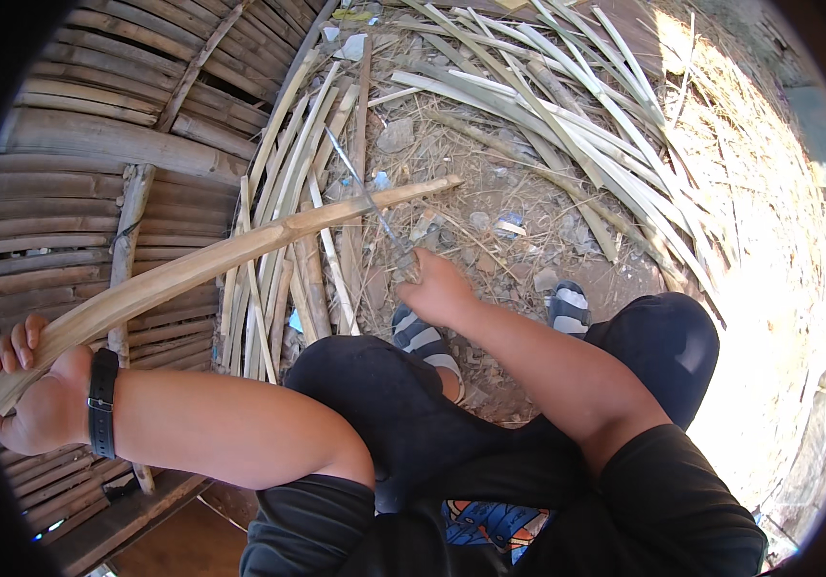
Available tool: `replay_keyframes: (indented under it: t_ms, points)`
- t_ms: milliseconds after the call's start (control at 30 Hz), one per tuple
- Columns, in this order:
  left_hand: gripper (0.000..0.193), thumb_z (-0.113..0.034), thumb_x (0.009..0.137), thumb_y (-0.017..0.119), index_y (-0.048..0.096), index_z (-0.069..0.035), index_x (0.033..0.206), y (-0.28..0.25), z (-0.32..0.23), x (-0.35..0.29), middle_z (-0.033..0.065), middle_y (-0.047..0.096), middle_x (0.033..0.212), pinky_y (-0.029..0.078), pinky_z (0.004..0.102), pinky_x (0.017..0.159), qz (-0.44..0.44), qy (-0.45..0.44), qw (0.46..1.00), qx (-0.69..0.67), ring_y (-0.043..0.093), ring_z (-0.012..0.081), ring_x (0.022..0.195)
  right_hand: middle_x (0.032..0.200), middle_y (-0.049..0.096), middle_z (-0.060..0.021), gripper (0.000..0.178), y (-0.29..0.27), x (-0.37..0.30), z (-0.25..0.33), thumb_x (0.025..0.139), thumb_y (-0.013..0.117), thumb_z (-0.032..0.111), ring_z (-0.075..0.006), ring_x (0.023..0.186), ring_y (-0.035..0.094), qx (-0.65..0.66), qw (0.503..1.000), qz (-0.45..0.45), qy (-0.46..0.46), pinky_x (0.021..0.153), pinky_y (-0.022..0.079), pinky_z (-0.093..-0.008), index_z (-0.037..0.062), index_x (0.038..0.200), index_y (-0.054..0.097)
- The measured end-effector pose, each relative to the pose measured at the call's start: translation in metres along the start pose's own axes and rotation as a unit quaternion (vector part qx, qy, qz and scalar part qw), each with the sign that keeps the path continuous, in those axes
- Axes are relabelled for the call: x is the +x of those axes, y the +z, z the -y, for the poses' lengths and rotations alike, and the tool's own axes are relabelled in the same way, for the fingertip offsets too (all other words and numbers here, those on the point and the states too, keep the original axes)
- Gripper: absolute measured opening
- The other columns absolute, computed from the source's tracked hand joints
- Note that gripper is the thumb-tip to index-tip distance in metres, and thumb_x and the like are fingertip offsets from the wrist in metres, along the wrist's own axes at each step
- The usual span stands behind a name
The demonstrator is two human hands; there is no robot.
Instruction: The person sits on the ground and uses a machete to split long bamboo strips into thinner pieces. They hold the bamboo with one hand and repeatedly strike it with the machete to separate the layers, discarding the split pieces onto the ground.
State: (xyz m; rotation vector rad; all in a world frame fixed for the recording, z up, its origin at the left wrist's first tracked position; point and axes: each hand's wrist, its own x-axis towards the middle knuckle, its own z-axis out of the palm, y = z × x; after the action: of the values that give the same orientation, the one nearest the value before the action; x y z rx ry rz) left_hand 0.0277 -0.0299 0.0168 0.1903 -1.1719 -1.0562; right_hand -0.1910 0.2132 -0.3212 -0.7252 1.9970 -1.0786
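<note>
A long, pale split bamboo piece (201, 255) slants up from the far left, its tapered tip pointing right over the ground. My left hand (38, 394), with a black watch on the wrist, is wrapped round its lower end. My right hand (440, 288) is closed round the handle of a long knife (386, 229), mostly hidden in the fist. The thin blade, seen nearly edge-on, runs up and left across the bamboo near its tip. Whether the edge touches or cuts into the bamboo, I cannot tell.
A slatted bamboo wall (76, 226) stands on the left. Split bamboo strips (288, 183) lie beside it, with another pile (567, 125) at the far right. Debris and straw (490, 226) litter the ground. My sandalled feet (423, 337) are below my knees; bright sunlight falls on the right.
</note>
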Motion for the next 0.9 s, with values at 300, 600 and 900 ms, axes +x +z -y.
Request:
replay_keyframes:
  t_ms: [300, 600, 900]
  points:
    - [0.029, -0.032, 0.077, 0.047, 0.041, -0.005, 0.083, -0.003, -0.009, 0.016, 0.0057, 0.034, 0.07, 0.032, 0.0358, 0.057, 0.002, -0.04, 0.999, -0.008, 0.033, 0.0174, 0.057, 0.085, 0.066, -0.0273, 0.04, 0.016, 0.015, 0.017, 0.078, 0.068, 0.017, -0.0453, 0.083, 0.065, 0.03, 0.981, -0.001, -0.192, 0.075, 0.052, -0.0504, -0.0016, 0.11, 0.054]
    - [0.03, -0.033, 0.075, 0.048, 0.04, -0.005, 0.081, -0.006, -0.009, 0.015, 0.0059, 0.034, 0.07, 0.033, 0.0358, 0.057, 0.011, -0.009, 1.0, -0.013, 0.034, 0.0183, 0.057, 0.101, 0.066, -0.0312, 0.054, -0.001, 0.029, -0.03, 0.08, 0.067, 0.019, -0.0428, 0.099, 0.065, -0.016, 0.997, -0.049, 0.056, 0.088, 0.051, -0.0467, -0.0078, 0.124, 0.051]
    - [0.025, -0.03, 0.079, 0.045, 0.04, -0.006, 0.081, -0.004, -0.007, 0.006, 0.0057, 0.034, 0.068, 0.033, 0.036, 0.056, 0.015, -0.025, 0.999, -0.014, 0.034, 0.018, 0.055, 0.086, 0.065, -0.029, 0.046, 0.027, 0.01, -0.008, 0.078, 0.067, 0.018, -0.044, 0.084, 0.066, 0.041, 0.997, -0.037, -0.051, 0.077, 0.052, -0.0471, -0.0014, 0.119, 0.056]
